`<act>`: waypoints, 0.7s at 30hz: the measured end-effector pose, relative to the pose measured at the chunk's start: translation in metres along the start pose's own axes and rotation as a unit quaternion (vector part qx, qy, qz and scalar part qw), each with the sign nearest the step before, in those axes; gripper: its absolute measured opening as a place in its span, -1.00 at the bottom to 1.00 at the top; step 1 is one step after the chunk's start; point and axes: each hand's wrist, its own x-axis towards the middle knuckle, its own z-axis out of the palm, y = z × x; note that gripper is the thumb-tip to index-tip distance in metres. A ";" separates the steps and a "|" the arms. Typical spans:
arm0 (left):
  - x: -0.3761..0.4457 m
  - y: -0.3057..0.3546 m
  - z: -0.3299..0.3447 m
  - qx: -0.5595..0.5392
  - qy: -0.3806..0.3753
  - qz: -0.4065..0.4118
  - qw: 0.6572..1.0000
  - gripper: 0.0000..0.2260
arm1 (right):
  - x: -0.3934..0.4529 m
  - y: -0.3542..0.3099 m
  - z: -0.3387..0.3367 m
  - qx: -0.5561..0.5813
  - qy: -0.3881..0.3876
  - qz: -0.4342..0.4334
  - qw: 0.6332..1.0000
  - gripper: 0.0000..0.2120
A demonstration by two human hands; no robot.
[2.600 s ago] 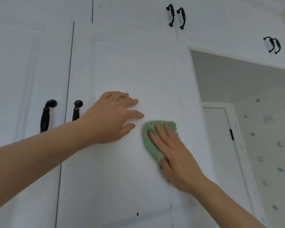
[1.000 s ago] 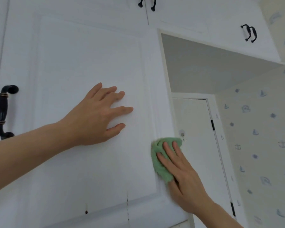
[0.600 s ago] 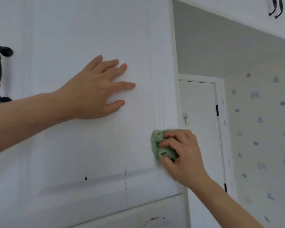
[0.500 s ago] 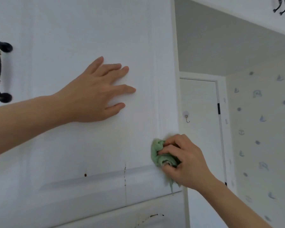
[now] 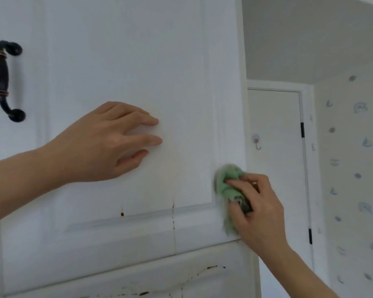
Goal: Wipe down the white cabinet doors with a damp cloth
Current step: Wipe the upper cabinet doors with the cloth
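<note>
A tall white cabinet door (image 5: 121,50) fills most of the view. My left hand (image 5: 108,143) rests flat on its inset panel, fingers straight and slightly spread. My right hand (image 5: 256,207) grips a bunched green cloth (image 5: 225,186) with curled fingers and holds it against the door's right frame, near the lower right corner of the panel. Part of the cloth hangs below the hand. A dark spot (image 5: 122,214) and a thin dark drip line (image 5: 173,214) mark the lower moulding of the door.
A black handle (image 5: 5,80) sits at the door's left edge. Below the door, a white panel (image 5: 138,282) carries dark streaks. To the right are a white room door (image 5: 276,168) with a small hook (image 5: 256,141) and patterned wallpaper (image 5: 353,168).
My right hand slid the cloth from mid panel to the door's right frame and downward, and changed from flat fingers to a curled grip. My left hand stayed flat on the panel.
</note>
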 end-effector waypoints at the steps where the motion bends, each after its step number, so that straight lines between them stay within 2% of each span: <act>1: -0.001 -0.001 -0.001 -0.005 -0.006 0.001 1.000 -0.74 | 0.015 -0.009 0.003 0.003 0.015 0.028 0.999 -0.69; 3: -0.005 -0.002 -0.005 -0.013 -0.013 0.004 1.000 -0.73 | 0.024 -0.037 0.013 0.036 0.003 0.029 0.999 -0.68; 5: -0.010 -0.003 -0.007 -0.015 -0.013 0.009 1.000 -0.72 | 0.003 -0.061 0.023 0.075 -0.079 -0.061 0.992 -0.68; 7: -0.020 -0.010 -0.015 -0.010 -0.022 0.017 1.000 -0.72 | -0.023 -0.075 0.026 0.078 -0.175 -0.151 0.970 -0.70; 8: -0.027 -0.014 -0.018 -0.005 -0.027 0.017 0.999 -0.72 | -0.025 -0.073 0.025 0.070 -0.186 -0.167 0.966 -0.70; 10: -0.039 -0.024 -0.026 0.001 -0.036 0.008 0.999 -0.71 | -0.008 -0.064 0.020 0.063 -0.128 -0.105 0.984 -0.70; 12: -0.049 -0.031 -0.032 0.005 -0.042 0.002 0.999 -0.70 | 0.007 -0.065 0.020 0.065 -0.029 0.032 0.997 -0.71; 13: -0.052 -0.032 -0.035 0.007 -0.044 0.000 0.999 -0.70 | 0.008 -0.074 0.024 0.062 -0.003 0.075 0.995 -0.71; 14: -0.055 -0.031 -0.035 0.010 -0.045 -0.002 0.999 -0.70 | 0.004 -0.089 0.031 0.061 -0.005 0.080 0.995 -0.69; 16: -0.061 -0.027 -0.037 0.012 -0.046 -0.003 0.999 -0.70 | -0.012 -0.126 0.045 0.080 -0.081 -0.004 0.993 -0.67; 18: -0.066 -0.024 -0.040 0.015 -0.043 0.000 0.999 -0.71 | -0.025 -0.148 0.049 0.080 -0.175 -0.126 0.973 -0.69; 19: -0.069 -0.023 -0.041 0.018 -0.040 0.003 0.999 -0.72 | -0.024 -0.148 0.049 0.073 -0.194 -0.156 0.966 -0.70; 20: -0.074 -0.026 -0.045 0.022 -0.038 0.007 0.999 -0.72 | -0.016 -0.147 0.051 0.073 -0.182 -0.155 0.968 -0.70; 21: -0.079 -0.024 -0.046 0.021 -0.038 0.002 0.999 -0.72 | -0.014 -0.141 0.050 0.080 -0.157 -0.118 0.977 -0.68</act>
